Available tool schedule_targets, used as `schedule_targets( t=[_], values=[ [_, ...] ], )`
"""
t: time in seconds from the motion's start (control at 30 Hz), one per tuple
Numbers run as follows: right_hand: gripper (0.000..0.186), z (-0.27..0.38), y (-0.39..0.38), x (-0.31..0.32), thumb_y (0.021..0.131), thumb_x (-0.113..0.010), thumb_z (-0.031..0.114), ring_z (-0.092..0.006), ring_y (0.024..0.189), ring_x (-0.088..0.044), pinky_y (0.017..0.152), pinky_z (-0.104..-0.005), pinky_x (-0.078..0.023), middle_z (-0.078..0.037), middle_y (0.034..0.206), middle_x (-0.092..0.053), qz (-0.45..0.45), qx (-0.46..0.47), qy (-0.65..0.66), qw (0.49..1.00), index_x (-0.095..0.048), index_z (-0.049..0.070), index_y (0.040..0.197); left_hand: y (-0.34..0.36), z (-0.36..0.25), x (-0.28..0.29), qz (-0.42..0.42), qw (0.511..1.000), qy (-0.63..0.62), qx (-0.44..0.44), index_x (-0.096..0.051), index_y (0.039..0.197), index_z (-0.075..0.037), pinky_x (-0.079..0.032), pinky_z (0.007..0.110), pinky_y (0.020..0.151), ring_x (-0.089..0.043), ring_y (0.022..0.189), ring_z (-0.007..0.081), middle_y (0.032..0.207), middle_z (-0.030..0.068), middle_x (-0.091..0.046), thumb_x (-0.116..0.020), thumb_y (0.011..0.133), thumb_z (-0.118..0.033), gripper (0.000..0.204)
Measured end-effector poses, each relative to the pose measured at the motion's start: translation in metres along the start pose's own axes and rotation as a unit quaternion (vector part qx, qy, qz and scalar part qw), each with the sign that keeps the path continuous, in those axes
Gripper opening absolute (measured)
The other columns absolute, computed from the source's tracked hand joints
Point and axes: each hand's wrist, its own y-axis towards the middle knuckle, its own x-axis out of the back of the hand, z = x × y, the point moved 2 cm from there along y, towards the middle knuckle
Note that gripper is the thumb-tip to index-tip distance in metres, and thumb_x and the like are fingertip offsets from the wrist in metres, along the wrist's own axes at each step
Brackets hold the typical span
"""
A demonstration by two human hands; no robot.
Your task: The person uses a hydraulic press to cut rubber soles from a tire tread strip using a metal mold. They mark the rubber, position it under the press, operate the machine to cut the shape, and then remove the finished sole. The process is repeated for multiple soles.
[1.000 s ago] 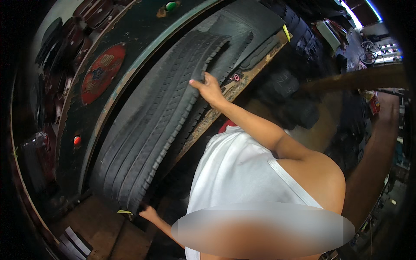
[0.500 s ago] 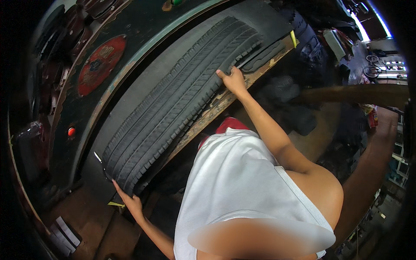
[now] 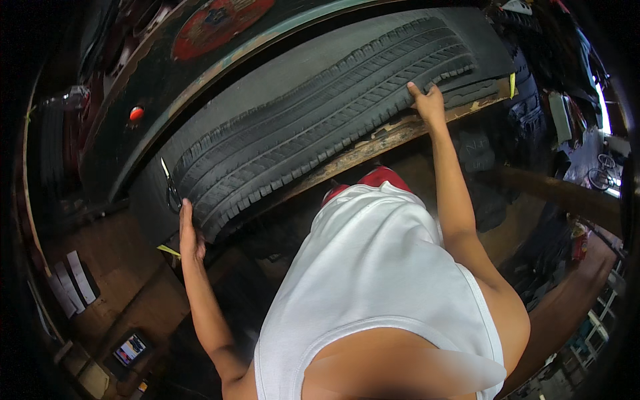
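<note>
A long black rubber tyre-tread strip [image 3: 320,113] lies grooved side up on a dark bench surface [image 3: 247,93]. My right hand [image 3: 427,107] grips its near edge toward the right end, thumb on top. My left hand [image 3: 190,230] is at the strip’s left end, fingers stretched out straight along the edge, palm side toward the rubber. Scissors [image 3: 171,187] with dark handles and pale blades lie just beyond my left fingertips.
A dark green machine panel [image 3: 140,143] with a red button [image 3: 136,113] rises beyond the bench, whose worn wooden edge [image 3: 360,150] runs across. At lower left are white strips [image 3: 75,280] and a screen device [image 3: 130,349]; at right, a wooden beam [image 3: 560,197] and piled dark material [image 3: 477,167].
The raised, shifted strip now lies flatter along the bench. My left hand has moved up beside its left end; my right hand has slid rightward along the edge. The view has turned.
</note>
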Motion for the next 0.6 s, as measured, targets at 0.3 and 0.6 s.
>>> schedule_targets(
  t=[0.3, 0.6],
  values=[
    [0.087, 0.102, -0.095, -0.074, 0.077, -0.085, 0.023, -0.0439, 0.136, -0.036, 0.116, -0.0538, -0.029, -0.027, 0.141, -0.043, -0.141, 0.440, -0.205, 0.863, -0.038, -0.007, 0.144, 0.025, 0.049, 0.009, -0.121, 0.986, 0.096, -0.056, -0.019, 0.154, 0.012, -0.034, 0.044, 0.115, -0.041, 0.138, 0.0366, 0.153, 0.0298, -0.035, -0.083, 0.083, -0.038, 0.108],
    [0.081, 0.070, -0.169, -0.202, 0.090, -0.050, 0.073, -0.0447, 0.150, -0.023, 0.120, -0.0641, -0.010, -0.021, 0.162, -0.031, 0.215, 0.486, -0.397, 0.749, -0.043, 0.024, 0.154, 0.021, 0.042, 0.017, -0.061, 0.992, 0.099, -0.040, -0.019, 0.155, 0.010, -0.026, 0.041, 0.119, -0.035, 0.144, 0.0305, 0.158, 0.0250, -0.032, -0.073, 0.091, -0.048, 0.102]
  ],
)
